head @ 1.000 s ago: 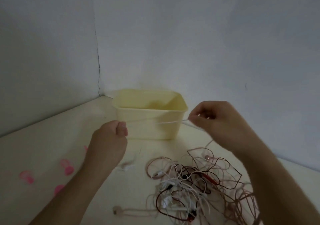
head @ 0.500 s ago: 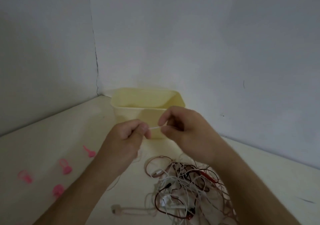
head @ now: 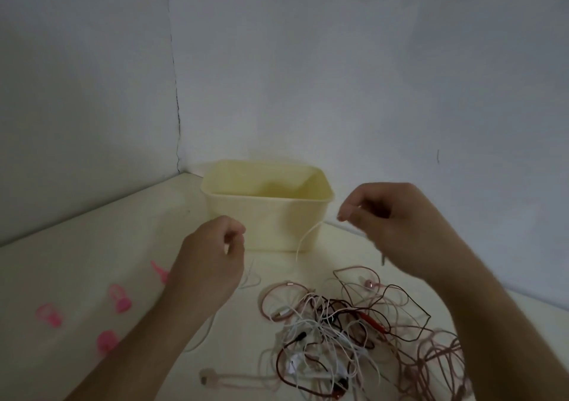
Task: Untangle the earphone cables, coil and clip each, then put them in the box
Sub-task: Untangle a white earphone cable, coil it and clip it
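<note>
My right hand [head: 388, 218] is raised beside the right of the pale yellow box [head: 264, 225] and pinches a thin white earphone cable [head: 306, 239], which droops in a slack curve in front of the box. At the box's lower left, my left hand [head: 212, 259] has thumb and forefinger pinched together. The same faint cable seems to run down from it and out under my forearm. A tangle of white, pink and dark red earphone cables [head: 338, 333] lies on the table below my right hand. Nothing shows inside the box.
Several pink clips [head: 118, 297] lie on the cream table [head: 92, 246] to the left of my left arm. A pink cable end with a plug [head: 209, 379] lies near the front edge. Grey walls meet in a corner behind the box.
My hands were close together half a second ago, pinching a short stretch of white cable. They have moved apart, the right hand going up and right, and the cable between them hangs slack.
</note>
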